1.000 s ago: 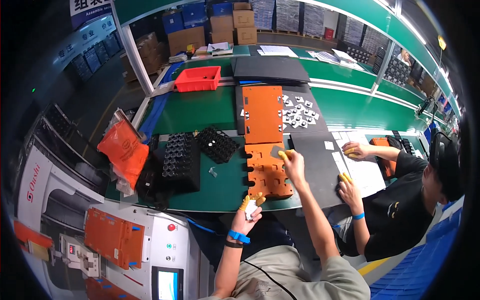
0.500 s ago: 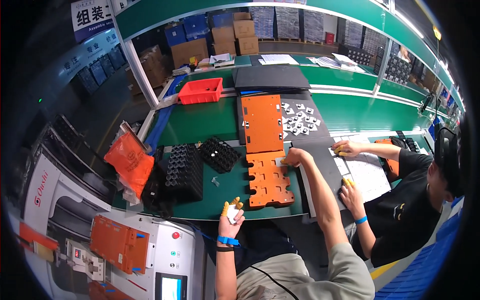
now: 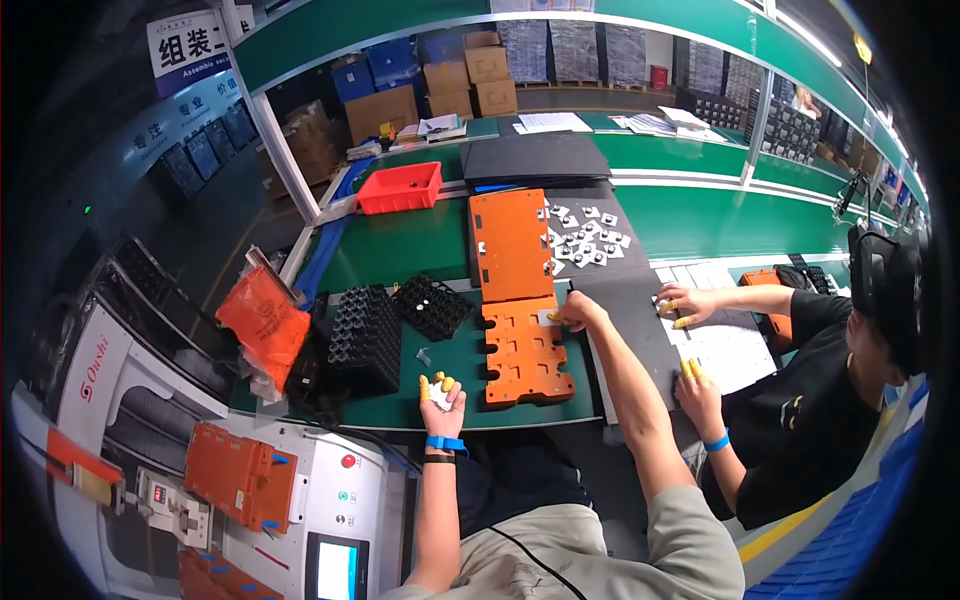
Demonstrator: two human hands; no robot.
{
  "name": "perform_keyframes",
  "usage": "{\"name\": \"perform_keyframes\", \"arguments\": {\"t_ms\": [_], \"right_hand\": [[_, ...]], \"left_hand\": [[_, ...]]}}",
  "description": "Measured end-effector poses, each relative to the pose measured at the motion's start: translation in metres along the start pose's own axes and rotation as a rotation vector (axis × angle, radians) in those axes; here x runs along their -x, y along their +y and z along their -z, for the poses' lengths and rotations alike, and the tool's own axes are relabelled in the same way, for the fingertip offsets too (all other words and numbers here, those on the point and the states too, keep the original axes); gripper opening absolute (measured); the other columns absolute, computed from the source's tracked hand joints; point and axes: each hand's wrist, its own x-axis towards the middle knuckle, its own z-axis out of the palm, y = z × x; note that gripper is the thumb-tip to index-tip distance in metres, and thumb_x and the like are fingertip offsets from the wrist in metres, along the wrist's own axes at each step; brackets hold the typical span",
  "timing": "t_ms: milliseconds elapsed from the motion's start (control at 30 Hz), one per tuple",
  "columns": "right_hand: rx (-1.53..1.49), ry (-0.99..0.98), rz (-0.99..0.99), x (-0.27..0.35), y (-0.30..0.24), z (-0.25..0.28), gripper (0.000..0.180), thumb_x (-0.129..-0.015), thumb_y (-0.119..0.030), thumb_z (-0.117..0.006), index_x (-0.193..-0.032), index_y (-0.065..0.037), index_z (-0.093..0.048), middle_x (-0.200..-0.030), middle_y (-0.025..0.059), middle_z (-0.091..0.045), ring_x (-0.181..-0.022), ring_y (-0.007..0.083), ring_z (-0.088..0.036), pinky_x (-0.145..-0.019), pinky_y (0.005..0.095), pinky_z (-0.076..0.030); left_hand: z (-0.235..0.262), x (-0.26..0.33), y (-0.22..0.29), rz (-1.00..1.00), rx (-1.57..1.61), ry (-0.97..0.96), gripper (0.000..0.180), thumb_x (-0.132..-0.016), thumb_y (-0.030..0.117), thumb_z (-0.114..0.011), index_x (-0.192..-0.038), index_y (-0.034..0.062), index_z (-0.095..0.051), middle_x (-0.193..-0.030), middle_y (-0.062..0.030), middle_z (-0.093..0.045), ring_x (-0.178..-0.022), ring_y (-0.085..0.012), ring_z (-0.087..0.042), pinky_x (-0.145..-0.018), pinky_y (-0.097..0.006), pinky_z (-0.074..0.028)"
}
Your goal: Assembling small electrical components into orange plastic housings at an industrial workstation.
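My right hand (image 3: pixel 580 311), with yellow finger covers, pinches a small pale square piece (image 3: pixel 549 317) at the upper right of the orange slotted fixture (image 3: pixel 527 365). Curled palm-up near the bench's front edge, my left hand (image 3: pixel 446 401) holds a small stack of white pieces (image 3: pixel 440 397); how many is hidden by the fingers. Its fingertips are also covered in yellow. A flat orange plate (image 3: pixel 510 243) with cut-outs adjoins the fixture's far side. Beside that plate, white squares with dark round parts (image 3: pixel 585 238) lie scattered on a black sheet.
Left of the fixture stand a black cell tray (image 3: pixel 434 308) and a stack of black trays (image 3: pixel 362 340). A red bin (image 3: pixel 400 188) sits farther back. At the right, a co-worker's hands (image 3: pixel 690 303) rest over white sheets. A machine (image 3: pixel 335 490) stands at lower left.
The whole view has shifted slightly. My left hand has moved a little forward and away from the fixture, still holding the white pieces. My right hand stays at the same spot on the fixture.
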Motion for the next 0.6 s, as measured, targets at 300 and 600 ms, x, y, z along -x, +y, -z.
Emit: {"name": "perform_keyframes", "arguments": {"t_ms": [300, 600], "right_hand": [[-0.094, 0.062, -0.055, 0.007, 0.013, -0.002, 0.021, -0.082, -0.009, -0.07, -0.07, 0.007, -0.063, -0.065, 0.0146, -0.062, -0.053, 0.0228, -0.063, -0.043, 0.0346, -0.056], [-0.122, 0.021, -0.022, 0.012, 0.003, 0.001, 0.026, -0.081, -0.011, -0.073, -0.065, 0.006, -0.06, -0.063, 0.0102, -0.06, -0.051, 0.0193, -0.062, -0.045, 0.0329, -0.056]], "left_hand": [[-0.003, 0.012, 0.008, 0.111, 0.117, 0.007, 0.051, -0.084, 0.041, -0.065, -0.112, -0.0008, -0.058, -0.079, -0.005, -0.043, -0.065, -0.0172, -0.038, -0.057, -0.029, -0.029], [-0.004, 0.012, 0.014, 0.108, 0.109, 0.013, 0.043, -0.083, 0.024, -0.064, -0.116, -0.0025, -0.059, -0.083, -0.0057, -0.045, -0.068, -0.0165, -0.039, -0.06, -0.028, -0.031]]}}
